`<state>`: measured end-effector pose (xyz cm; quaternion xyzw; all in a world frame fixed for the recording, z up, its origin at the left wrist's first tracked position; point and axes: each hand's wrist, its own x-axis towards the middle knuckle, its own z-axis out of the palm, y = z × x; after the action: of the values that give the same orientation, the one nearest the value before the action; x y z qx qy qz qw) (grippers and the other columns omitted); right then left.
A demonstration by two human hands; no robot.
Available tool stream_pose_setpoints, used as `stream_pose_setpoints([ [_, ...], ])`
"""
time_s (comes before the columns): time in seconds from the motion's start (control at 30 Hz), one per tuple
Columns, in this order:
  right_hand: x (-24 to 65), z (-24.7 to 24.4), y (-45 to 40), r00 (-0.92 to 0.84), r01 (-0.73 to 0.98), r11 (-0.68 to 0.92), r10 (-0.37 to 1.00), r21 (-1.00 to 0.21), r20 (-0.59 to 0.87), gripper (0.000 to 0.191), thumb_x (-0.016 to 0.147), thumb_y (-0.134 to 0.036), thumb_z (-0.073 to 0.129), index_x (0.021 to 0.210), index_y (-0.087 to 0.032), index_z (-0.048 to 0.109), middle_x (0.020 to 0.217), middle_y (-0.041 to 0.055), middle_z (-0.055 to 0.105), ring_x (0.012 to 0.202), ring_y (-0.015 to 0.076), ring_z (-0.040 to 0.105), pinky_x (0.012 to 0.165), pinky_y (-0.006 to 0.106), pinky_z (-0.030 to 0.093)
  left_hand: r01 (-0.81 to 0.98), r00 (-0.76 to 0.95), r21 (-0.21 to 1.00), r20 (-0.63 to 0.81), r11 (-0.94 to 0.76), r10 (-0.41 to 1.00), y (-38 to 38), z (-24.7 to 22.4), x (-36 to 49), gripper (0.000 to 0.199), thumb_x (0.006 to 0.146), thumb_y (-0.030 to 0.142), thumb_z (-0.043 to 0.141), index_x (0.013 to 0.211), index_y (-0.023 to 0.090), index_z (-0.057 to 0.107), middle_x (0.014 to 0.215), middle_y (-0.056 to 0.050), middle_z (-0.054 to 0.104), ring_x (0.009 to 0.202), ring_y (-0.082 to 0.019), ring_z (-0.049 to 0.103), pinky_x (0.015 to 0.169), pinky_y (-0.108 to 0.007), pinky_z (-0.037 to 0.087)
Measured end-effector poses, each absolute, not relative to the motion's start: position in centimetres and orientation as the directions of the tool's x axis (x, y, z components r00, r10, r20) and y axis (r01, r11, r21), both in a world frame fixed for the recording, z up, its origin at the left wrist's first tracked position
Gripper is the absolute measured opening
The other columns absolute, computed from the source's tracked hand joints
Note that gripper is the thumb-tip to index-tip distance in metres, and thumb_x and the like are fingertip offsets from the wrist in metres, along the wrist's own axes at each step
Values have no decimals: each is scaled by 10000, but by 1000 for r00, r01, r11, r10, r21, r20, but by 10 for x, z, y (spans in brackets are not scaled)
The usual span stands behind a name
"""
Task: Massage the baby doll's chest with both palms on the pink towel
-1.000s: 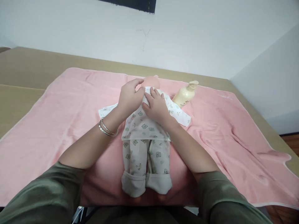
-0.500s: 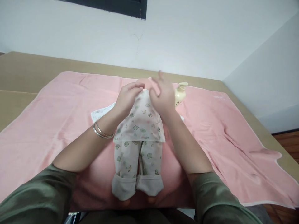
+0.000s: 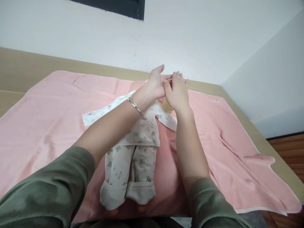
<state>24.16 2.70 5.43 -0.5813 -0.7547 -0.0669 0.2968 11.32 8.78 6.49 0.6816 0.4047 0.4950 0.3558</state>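
My left hand (image 3: 157, 83) is raised above the upper right of a dressed doll, palm turned up and thumb stretched out. My right hand (image 3: 177, 91) lies across its fingers, with its own fingers extended; neither hand shows an object in it. Under them is the doll's white printed top (image 3: 142, 128) with long sleeves spread sideways. The printed trousers (image 3: 118, 161) have cuffs rolled up. Only part of the doll's head (image 3: 137, 85) shows behind my left wrist. A pale yellow bottle (image 3: 167, 105) is mostly hidden behind my hands.
A pink cloth (image 3: 71, 95) with wrinkles on its right side covers much of the wooden table (image 3: 95, 65). Behind stands a white wall (image 3: 180, 38) with a dark frame (image 3: 133, 8) at the top. Wooden floor shows at the lower right.
Both hands have left the doll's collar area and moved to the right, where they now touch each other. The view has shifted slightly, and the sleeves show more fully.
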Motion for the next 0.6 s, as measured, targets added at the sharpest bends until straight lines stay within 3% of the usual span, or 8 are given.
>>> stream_pose_setpoints([
  [0.13, 237, 48, 29, -150, 917, 316, 839, -244, 522, 735, 1090, -577, 154, 1485, -91, 540, 1534, 240, 583, 1529, 412, 437, 1278, 759, 173, 222, 189, 929, 256, -295, 948, 81, 60, 116, 529, 1105, 409, 207, 1201, 133, 648, 1307, -165, 687, 1466, -336, 536, 1141, -534, 513],
  [0.23, 234, 47, 27, -142, 932, 291, 840, -215, 524, 728, 1087, -583, 193, 1387, -74, 618, 1457, 253, 640, 1484, 428, 477, 1258, 732, 243, 145, 219, 980, 101, -135, 970, 75, 61, 107, 535, 1091, 317, 160, 1212, 132, 647, 1259, -159, 709, 1404, -297, 602, 1108, -506, 553],
  [0.33, 231, 47, 27, -134, 939, 276, 844, -206, 520, 709, 1083, -586, 217, 1320, -81, 654, 1401, 260, 670, 1456, 428, 493, 1233, 704, 292, 42, 226, 998, -65, 56, 972, 63, 66, 86, 542, 1083, 331, 153, 1275, 143, 624, 1275, -156, 707, 1314, -250, 672, 1082, -453, 590],
  [0.47, 228, 45, 31, -130, 936, 280, 839, -214, 529, 704, 1074, -605, 216, 1260, -113, 683, 1340, 252, 698, 1397, 426, 530, 1188, 696, 334, 23, 320, 1000, -14, 7, 947, 28, 75, 47, 536, 1079, 481, 212, 1274, 214, 634, 1253, -109, 713, 1331, -244, 673, 1094, -432, 600],
  [0.53, 227, 45, 32, -115, 944, 258, 840, -204, 531, 710, 1070, -606, 223, 1250, -98, 686, 1297, 261, 707, 1366, 433, 548, 1173, 701, 341, 47, 364, 998, -62, 48, 930, 2, 82, 30, 546, 1068, 485, 212, 1226, 211, 656, 1278, -130, 711, 1379, -261, 647, 1093, -429, 595],
  [0.6, 226, 44, 32, -100, 955, 232, 839, -185, 534, 698, 1069, -593, 237, 1246, -91, 688, 1259, 260, 714, 1333, 430, 566, 1162, 698, 349, 68, 356, 998, -16, -9, 934, -26, 91, 15, 610, 1075, 447, 141, 1251, 194, 667, 1251, -132, 723, 1336, -270, 680, 1020, -476, 616],
])
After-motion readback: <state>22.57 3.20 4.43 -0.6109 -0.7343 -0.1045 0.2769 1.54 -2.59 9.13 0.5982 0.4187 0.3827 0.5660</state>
